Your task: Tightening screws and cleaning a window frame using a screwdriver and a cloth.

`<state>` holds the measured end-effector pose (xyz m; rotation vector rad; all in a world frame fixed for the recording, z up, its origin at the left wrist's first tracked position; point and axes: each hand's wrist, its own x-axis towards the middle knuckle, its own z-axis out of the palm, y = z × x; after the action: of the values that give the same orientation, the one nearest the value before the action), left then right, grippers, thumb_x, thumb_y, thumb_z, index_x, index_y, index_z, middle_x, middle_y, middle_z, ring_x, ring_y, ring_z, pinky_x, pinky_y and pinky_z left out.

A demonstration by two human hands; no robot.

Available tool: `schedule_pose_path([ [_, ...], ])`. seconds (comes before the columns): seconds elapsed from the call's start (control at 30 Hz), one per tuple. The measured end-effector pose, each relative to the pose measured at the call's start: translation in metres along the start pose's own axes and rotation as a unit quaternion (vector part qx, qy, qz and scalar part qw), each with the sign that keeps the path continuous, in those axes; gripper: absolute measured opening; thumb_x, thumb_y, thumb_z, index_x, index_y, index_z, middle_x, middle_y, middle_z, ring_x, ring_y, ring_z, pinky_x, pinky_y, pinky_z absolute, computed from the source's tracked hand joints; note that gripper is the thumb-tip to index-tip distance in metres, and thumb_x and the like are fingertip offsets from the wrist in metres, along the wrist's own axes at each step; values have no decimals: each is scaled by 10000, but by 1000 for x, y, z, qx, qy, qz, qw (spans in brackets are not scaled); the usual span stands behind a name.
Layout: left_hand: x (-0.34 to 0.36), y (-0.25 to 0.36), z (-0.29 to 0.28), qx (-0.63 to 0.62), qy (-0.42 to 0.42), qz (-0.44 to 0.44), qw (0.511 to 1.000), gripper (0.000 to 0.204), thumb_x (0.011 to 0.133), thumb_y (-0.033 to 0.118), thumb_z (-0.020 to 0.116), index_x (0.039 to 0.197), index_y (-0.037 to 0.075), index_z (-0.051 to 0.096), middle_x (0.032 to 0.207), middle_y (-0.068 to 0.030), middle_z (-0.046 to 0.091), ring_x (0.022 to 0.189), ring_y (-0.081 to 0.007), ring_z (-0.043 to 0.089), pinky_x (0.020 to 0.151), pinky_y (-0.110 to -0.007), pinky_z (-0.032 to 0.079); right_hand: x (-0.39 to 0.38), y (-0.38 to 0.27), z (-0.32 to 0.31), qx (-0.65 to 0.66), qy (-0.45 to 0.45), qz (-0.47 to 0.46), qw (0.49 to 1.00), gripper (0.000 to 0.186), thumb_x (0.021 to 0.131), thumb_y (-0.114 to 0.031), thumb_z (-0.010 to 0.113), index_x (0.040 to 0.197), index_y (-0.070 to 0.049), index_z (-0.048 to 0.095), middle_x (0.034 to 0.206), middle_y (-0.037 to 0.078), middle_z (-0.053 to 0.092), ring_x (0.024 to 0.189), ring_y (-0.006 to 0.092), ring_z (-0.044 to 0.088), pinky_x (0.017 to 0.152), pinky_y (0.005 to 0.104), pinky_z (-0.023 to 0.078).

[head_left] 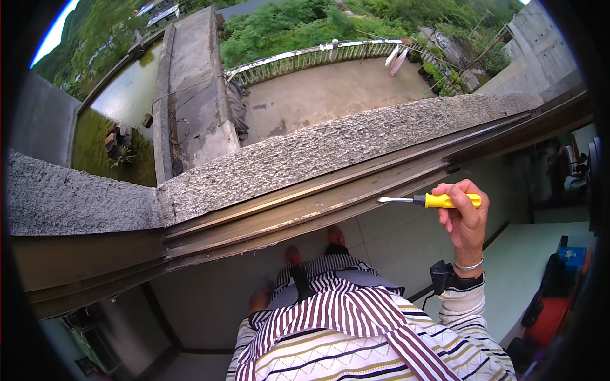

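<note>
My right hand (pixel 464 219) is closed around a yellow-handled screwdriver (pixel 432 200). Its metal shaft points left, with the tip close above the brown metal window track (pixel 305 206) that runs along the sill. A bracelet and a small black device sit at that wrist. My left hand is out of the picture. Below me I see my striped shirt (pixel 356 330) and my feet (pixel 311 247) in sandals on the pale floor.
Beyond the track lies a rough grey concrete ledge (pixel 305 159), then a lower rooftop terrace with a railing (pixel 318 57), a pond and trees far below. A blue box (pixel 572 257) and red and black items stand on the floor at the right.
</note>
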<state>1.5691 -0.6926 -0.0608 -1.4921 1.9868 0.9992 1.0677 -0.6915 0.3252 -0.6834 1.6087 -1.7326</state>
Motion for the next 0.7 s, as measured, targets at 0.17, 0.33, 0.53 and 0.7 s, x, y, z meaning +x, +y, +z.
schedule_pose_path([
  [0.17,-4,-17,13,-37,2,9,999,279,766,279,570,954,105,681,937,-191,650,920,-366,612,799,-443,477,10,3,17,6,-55,46,997,155,870,-122,561,830,25,591,876,190,664,511,109,556,399,184,418],
  [0.33,1,51,-17,-64,13,-61,996,287,761,277,576,964,104,683,965,-189,650,939,-359,612,820,-435,475,5,15,35,25,-93,76,992,127,871,-71,567,840,51,583,917,217,655,548,135,583,431,205,459],
  [0.53,-27,14,6,-119,-3,-54,991,282,768,258,572,972,106,693,994,-172,654,946,-349,614,841,-416,473,-24,27,91,69,-190,90,975,54,853,24,593,896,56,589,1003,226,638,645,133,620,515,228,533],
  [0.7,-41,28,-18,-132,4,-52,990,282,773,255,572,980,106,694,988,-167,655,934,-351,615,842,-411,473,-31,24,116,86,-239,33,967,78,846,35,603,923,47,597,1029,214,636,675,123,626,532,216,537],
])
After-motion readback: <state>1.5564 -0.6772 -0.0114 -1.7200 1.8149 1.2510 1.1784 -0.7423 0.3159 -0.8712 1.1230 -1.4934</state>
